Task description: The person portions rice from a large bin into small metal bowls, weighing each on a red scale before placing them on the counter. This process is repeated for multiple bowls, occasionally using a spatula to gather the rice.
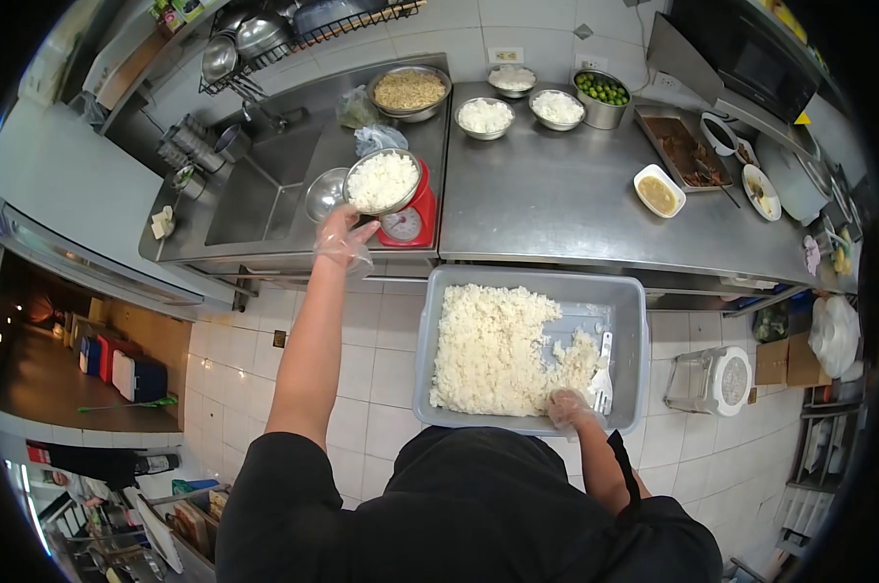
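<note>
My left hand point(340, 239), in a clear plastic glove, reaches to the near left edge of a metal bowl of white rice point(383, 183) on the red scale point(406, 223); its fingers are apart. An empty metal bowl point(326, 194) sits just left of the scale. My right hand point(564, 408), also gloved, is at the front of a grey tub point(636, 340), at the edge of the rice point(493, 350) in it. Its fingertips are partly hidden, and what they hold cannot be made out. A white slotted spatula point(604, 374) lies in the tub beside that hand.
Three rice bowls point(484, 117) and a pot of green fruit point(603, 94) stand at the counter's back. A brown-stained metal tray point(682, 151) and a dish of sauce point(659, 192) are to the right. The sink point(255, 194) is left; a white-lidded bin point(726, 381) stands on the floor.
</note>
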`<state>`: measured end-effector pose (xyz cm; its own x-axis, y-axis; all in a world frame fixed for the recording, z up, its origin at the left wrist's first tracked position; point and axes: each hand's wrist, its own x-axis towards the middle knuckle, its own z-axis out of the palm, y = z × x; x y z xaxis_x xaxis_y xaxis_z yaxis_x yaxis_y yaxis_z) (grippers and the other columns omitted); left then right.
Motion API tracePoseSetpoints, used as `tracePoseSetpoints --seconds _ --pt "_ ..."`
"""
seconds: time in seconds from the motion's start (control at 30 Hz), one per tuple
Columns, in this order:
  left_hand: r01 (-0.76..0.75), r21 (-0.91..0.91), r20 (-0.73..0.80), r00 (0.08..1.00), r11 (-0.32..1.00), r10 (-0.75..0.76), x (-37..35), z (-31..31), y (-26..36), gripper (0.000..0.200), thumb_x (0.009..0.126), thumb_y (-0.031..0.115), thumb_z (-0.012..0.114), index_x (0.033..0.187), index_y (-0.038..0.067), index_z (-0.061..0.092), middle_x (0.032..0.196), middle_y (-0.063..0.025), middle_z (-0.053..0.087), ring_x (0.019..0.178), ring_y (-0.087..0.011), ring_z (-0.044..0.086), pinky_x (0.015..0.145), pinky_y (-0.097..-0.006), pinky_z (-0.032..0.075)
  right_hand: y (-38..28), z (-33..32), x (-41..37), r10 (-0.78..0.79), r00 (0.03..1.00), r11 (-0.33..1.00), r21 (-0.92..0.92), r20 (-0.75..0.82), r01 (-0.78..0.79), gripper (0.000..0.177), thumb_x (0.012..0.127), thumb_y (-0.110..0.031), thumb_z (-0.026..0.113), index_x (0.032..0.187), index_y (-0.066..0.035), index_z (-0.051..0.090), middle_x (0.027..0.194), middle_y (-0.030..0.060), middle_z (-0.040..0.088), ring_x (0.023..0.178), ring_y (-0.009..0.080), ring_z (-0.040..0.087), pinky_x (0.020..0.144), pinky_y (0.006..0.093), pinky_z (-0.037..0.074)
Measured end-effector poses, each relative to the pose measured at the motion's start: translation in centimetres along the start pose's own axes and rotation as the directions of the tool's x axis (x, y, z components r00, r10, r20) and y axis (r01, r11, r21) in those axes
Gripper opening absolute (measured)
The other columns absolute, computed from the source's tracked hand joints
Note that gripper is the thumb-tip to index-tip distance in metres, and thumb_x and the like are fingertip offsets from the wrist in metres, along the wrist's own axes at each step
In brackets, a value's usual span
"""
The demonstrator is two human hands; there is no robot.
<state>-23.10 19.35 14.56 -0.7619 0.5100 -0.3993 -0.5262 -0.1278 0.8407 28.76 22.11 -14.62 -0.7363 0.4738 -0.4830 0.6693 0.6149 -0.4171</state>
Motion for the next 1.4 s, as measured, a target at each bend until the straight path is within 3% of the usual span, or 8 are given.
tracePoseSetpoints --seconds 0.3,0.63,0.8,0.93,1.03,1.23,1.37,1.4 --pt "-0.146 0.069 0.106 0.985 0.987 0.138 4.7 -0.2 -2.1 0.029 0.078 -0.002 0.054 0.106 -0.003 0.048 0.103 -0.0199 0.054 0.091 -0.0338 0.060 0.061 -0.0430 0.061 -6.2 -6.1 2.0 -0.045 0.959 0.982 0.164 -0.280 0.094 0.024 0.083 -0.020 0.058 0.098 -0.001 0.065 0.094 0.0224 0.065 0.094 0.0375 0.061 0.084 0.0435 0.049" --pt "-0.224 0.220 0.380 0.916 0.949 0.128 -9.8 4.6 -11.3 0.020 0.075 -0.007 0.051 0.088 0.004 0.040 0.082 -0.0115 0.056 0.065 -0.0245 0.065 0.047 -0.0372 0.061 -21.4 -25.3 3.0 -0.233 0.396 0.851 0.011 -0.888 0.526 0.039 0.082 -0.012 0.063 0.120 -0.010 0.057 0.115 0.0242 0.055 0.093 0.0399 0.059 0.085 0.0438 0.049" --pt "-0.049 0.355 0.324 0.943 0.934 -0.074 -12.1 1.7 -22.3 0.020 0.073 -0.009 0.051 0.082 0.006 0.040 0.076 -0.0072 0.051 0.056 -0.0196 0.058 0.042 -0.0406 0.059 -18.0 -18.7 6.2 -0.182 0.825 0.978 -0.014 -0.534 0.207 0.051 0.071 -0.008 0.069 0.121 -0.010 0.060 0.119 0.0326 0.051 0.103 0.0368 0.059 0.085 0.0466 0.051" --pt "0.146 0.374 0.225 0.944 0.916 -0.242 -13.3 1.3 -23.4 0.022 0.072 -0.008 0.052 0.078 0.008 0.039 0.075 -0.0043 0.047 0.052 -0.0169 0.051 0.040 -0.0420 0.058 -14.2 -16.3 7.1 -0.181 0.901 0.962 0.121 -0.395 0.246 0.040 0.072 -0.005 0.069 0.112 -0.007 0.065 0.111 0.0255 0.060 0.093 0.0281 0.063 0.079 0.0433 0.053" --pt "0.198 0.342 0.240 0.927 0.919 -0.289 -13.2 3.0 -21.3 0.020 0.073 -0.007 0.051 0.088 0.003 0.042 0.083 -0.0124 0.054 0.058 -0.0252 0.061 0.044 -0.0413 0.059 -12.5 -19.0 5.6 0.132 0.931 0.388 0.882 -0.341 0.268 0.024 0.079 -0.003 0.069 0.103 -0.004 0.068 0.097 0.0098 0.065 0.078 0.0122 0.061 0.065 0.0272 0.054" --pt "0.252 -0.077 0.369 0.906 0.965 -0.207 -7.1 8.4 -20.4 0.025 0.079 -0.003 0.058 0.101 -0.001 0.048 0.100 -0.0170 0.057 0.091 -0.0320 0.063 0.075 -0.0466 0.060 -9.4 -22.2 1.7 0.219 0.900 -0.089 0.911 -0.376 0.403 0.025 0.082 0.004 0.065 0.106 -0.002 0.062 0.101 0.0085 0.064 0.084 0.0146 0.062 0.073 0.0262 0.054" --pt "0.349 -0.056 0.488 0.827 0.936 -0.279 -2.6 10.8 -18.7 0.021 0.085 0.009 0.066 0.100 0.004 0.052 0.097 -0.0130 0.060 0.085 -0.0284 0.066 0.072 -0.0419 0.058 -6.6 -18.7 1.9 0.144 0.975 -0.038 0.984 -0.167 0.174 0.031 0.081 0.005 0.062 0.112 -0.001 0.060 0.112 0.0119 0.062 0.092 0.0166 0.063 0.076 0.0273 0.054" --pt "0.331 -0.004 0.471 0.833 0.944 -0.290 -2.9 10.9 -17.4 0.017 0.087 0.008 0.063 0.100 0.005 0.052 0.092 -0.0117 0.061 0.078 -0.0272 0.067 0.065 -0.0397 0.058 -5.6 -16.8 2.5 0.128 0.975 0.257 0.955 -0.183 0.146 0.035 0.080 0.004 0.062 0.114 0.000 0.060 0.113 0.0125 0.062 0.094 0.0193 0.063 0.079 0.0290 0.053"
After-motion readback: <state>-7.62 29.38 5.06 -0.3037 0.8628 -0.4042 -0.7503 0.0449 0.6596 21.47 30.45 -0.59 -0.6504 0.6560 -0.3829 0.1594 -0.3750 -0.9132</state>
